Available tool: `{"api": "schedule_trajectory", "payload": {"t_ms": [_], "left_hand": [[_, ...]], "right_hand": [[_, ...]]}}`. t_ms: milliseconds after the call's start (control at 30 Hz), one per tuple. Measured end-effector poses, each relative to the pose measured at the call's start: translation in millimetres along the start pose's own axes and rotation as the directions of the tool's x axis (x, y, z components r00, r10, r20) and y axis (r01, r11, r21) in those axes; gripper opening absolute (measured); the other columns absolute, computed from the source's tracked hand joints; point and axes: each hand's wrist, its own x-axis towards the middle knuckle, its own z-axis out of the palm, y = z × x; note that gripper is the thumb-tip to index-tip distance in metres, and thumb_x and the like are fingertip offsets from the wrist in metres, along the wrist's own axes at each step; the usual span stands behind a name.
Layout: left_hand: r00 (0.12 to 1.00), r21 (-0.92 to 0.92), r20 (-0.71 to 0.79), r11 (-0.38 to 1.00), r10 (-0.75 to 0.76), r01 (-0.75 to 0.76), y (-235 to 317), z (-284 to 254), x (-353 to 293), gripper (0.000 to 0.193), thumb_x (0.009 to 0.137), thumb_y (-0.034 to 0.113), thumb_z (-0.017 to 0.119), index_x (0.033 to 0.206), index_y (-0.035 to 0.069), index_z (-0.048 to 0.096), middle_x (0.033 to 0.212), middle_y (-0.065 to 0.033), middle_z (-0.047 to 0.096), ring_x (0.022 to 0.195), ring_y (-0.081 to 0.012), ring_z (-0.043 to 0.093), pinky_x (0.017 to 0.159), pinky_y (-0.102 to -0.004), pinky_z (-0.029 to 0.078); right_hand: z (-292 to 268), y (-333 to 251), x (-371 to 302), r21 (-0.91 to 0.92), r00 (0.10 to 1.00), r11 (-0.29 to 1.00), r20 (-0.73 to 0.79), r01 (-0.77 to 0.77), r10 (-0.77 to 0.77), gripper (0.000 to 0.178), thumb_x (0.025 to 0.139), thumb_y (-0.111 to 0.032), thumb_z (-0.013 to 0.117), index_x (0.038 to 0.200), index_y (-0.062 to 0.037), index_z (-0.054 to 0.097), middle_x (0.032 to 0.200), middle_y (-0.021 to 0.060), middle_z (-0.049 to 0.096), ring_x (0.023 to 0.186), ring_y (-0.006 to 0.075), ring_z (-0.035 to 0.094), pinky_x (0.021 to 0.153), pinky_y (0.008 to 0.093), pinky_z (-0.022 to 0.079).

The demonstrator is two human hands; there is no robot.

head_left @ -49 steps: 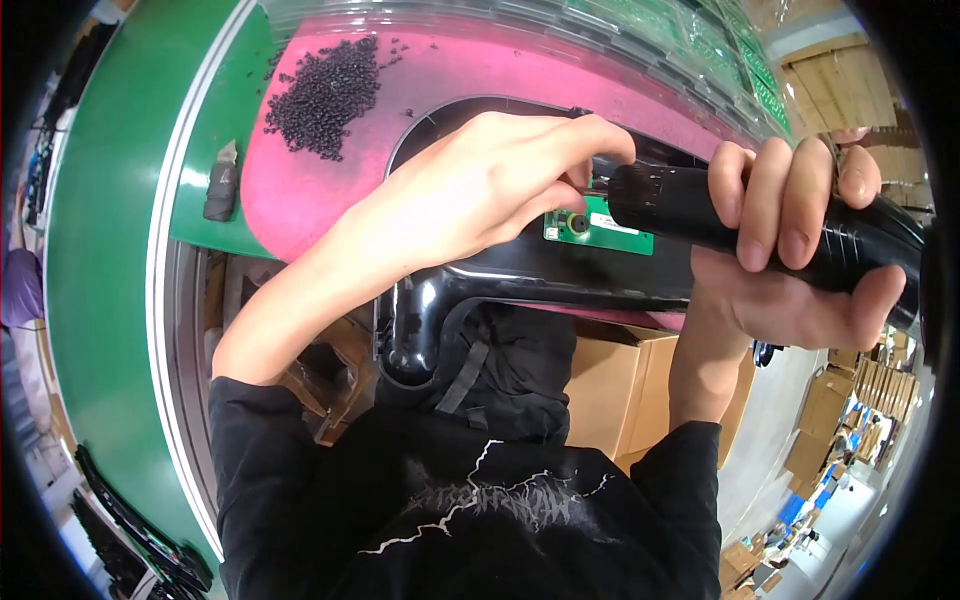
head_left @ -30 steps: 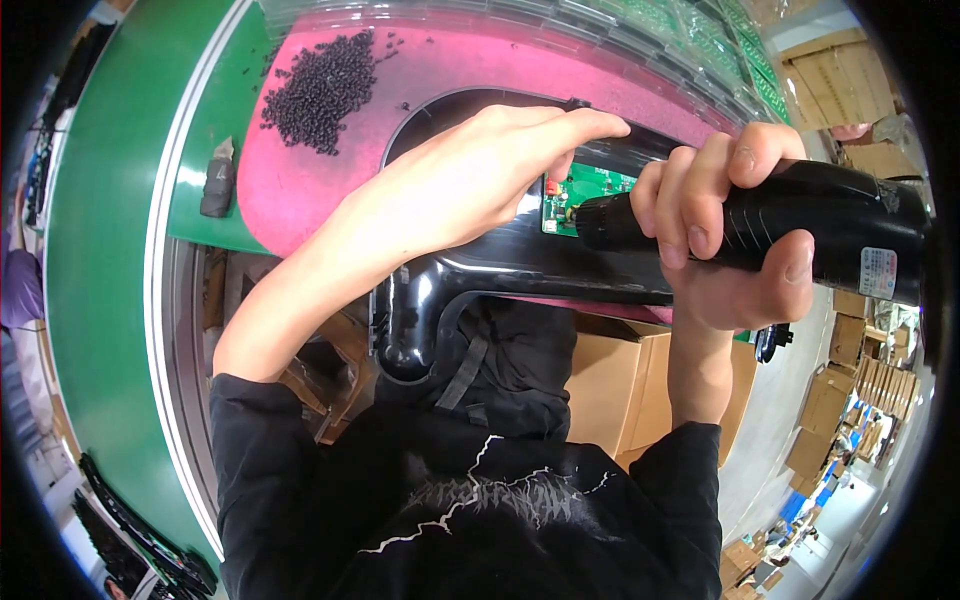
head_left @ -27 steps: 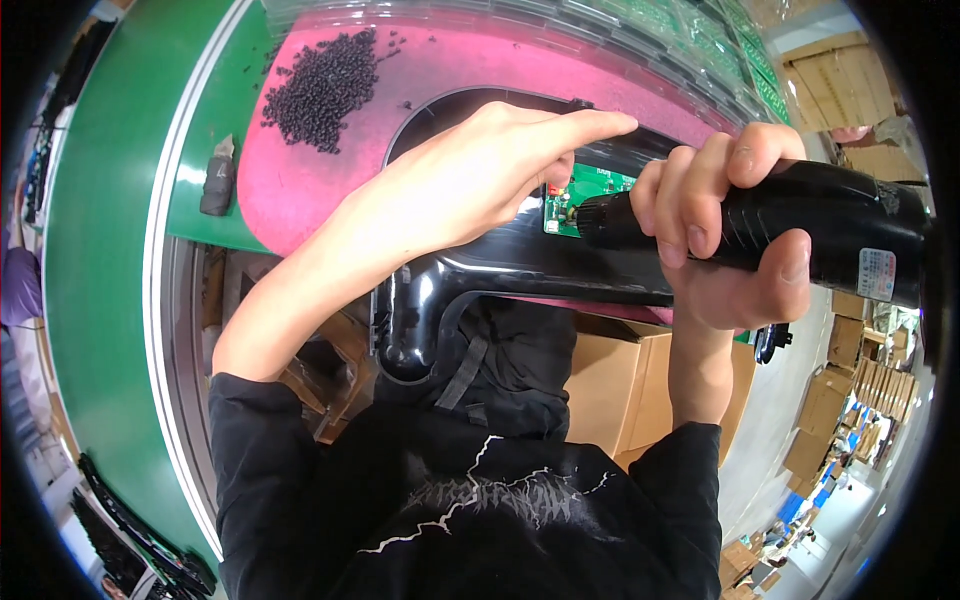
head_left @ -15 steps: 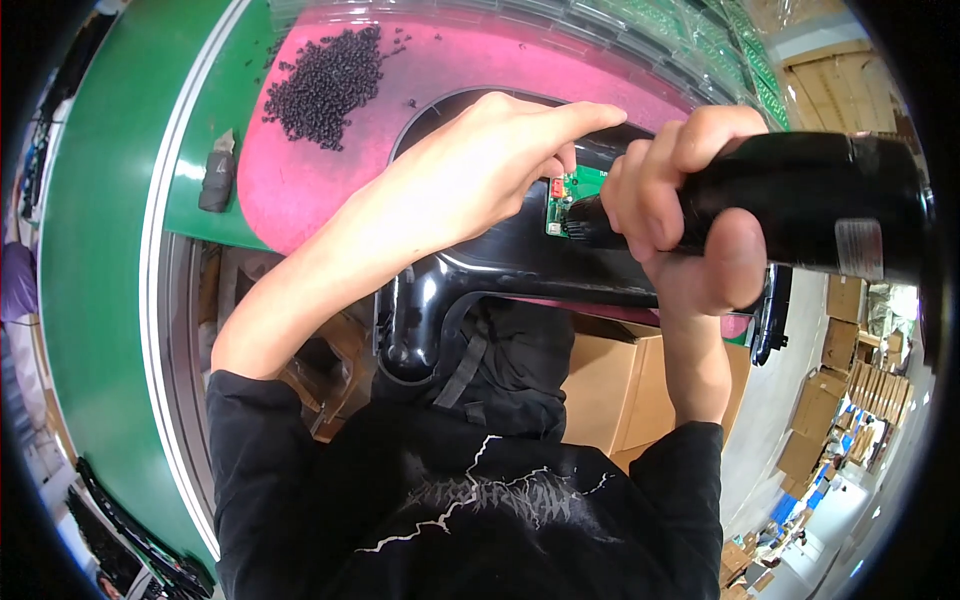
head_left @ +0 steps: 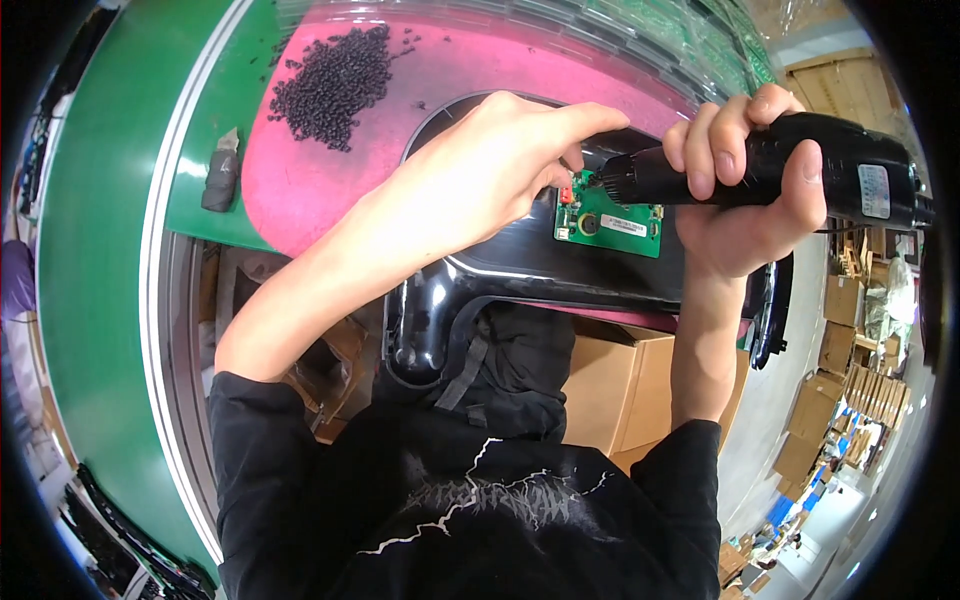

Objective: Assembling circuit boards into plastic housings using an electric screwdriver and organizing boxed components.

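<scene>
My right hand [head_left: 745,190] is wrapped round a black electric screwdriver [head_left: 845,165], held nearly level with its tip toward the left. The tip is above the upper part of a green circuit board [head_left: 622,236], which lies on a glossy black plastic housing [head_left: 510,275]. My left hand [head_left: 500,150] is over the housing, its index finger stretched out to the right. Its thumb and lower fingers come together at the board's upper left corner, beside a red connector [head_left: 566,194]. Whatever they pinch, if anything, is too small or hidden to name.
A pink mat [head_left: 275,190] lies under the housing on the green table [head_left: 95,300]. It bears a heap of small black screws [head_left: 335,85]. A dark wrapped bundle [head_left: 220,178] stands to its left. Clear plastic trays [head_left: 560,40] run along the back; a cardboard box [head_left: 620,390] stands below.
My right hand has moved the screwdriver up and to the right, uncovering most of the circuit board. The left hand has shifted only slightly; the whole view has moved a little.
</scene>
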Motion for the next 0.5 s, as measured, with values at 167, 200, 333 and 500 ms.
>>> {"api": "schedule_trajectory", "payload": {"t_ms": [167,200,333,500], "left_hand": [[0.995,0.103,-0.059,0.992,0.078,-0.072,-3.5,-0.4,3.6,0.043,0.074,-0.008,0.054,0.116,0.003,0.053,0.076,-0.0138,0.063,0.071,-0.0282,0.063,0.066,-0.0337,0.049],[0.995,0.102,-0.058,0.992,0.078,-0.071,-2.8,-0.6,4.6,0.043,0.074,-0.008,0.054,0.116,0.003,0.053,0.076,-0.0138,0.063,0.071,-0.0282,0.063,0.066,-0.0337,0.049],[0.985,0.158,-0.069,0.977,0.155,-0.143,-3.0,-1.4,5.0,0.043,0.072,-0.009,0.056,0.114,0.001,0.053,0.077,-0.0140,0.063,0.072,-0.0265,0.063,0.066,-0.0332,0.050],[0.994,0.024,-0.062,0.996,0.089,-0.087,2.3,-1.3,2.1,0.046,0.069,-0.010,0.060,0.113,0.001,0.054,0.080,-0.0143,0.061,0.072,-0.0240,0.063,0.065,-0.0325,0.050]], "right_hand": [[0.7,4.7,-0.5,-0.008,1.000,1.000,0.007,-0.002,0.002,0.029,0.086,-0.034,0.046,0.096,-0.0065,0.046,0.057,0.0032,0.044,0.045,0.0124,0.040,0.052,0.0299,0.038],[-0.3,5.8,0.4,-0.009,1.000,1.000,0.005,-0.003,0.003,0.029,0.086,-0.034,0.046,0.096,-0.0065,0.046,0.057,0.0032,0.044,0.045,0.0124,0.040,0.052,0.0299,0.038],[-0.1,9.4,8.1,-0.064,0.959,0.996,0.274,-0.059,0.075,0.043,0.082,-0.045,0.055,0.095,-0.0052,0.045,0.059,-0.0009,0.041,0.044,0.0082,0.036,0.050,0.0248,0.034],[4.7,7.6,15.0,-0.123,0.947,0.988,0.294,-0.094,0.127,0.045,0.083,-0.046,0.053,0.097,-0.0041,0.045,0.059,-0.0009,0.041,0.043,0.0077,0.036,0.050,0.0244,0.034]]}}
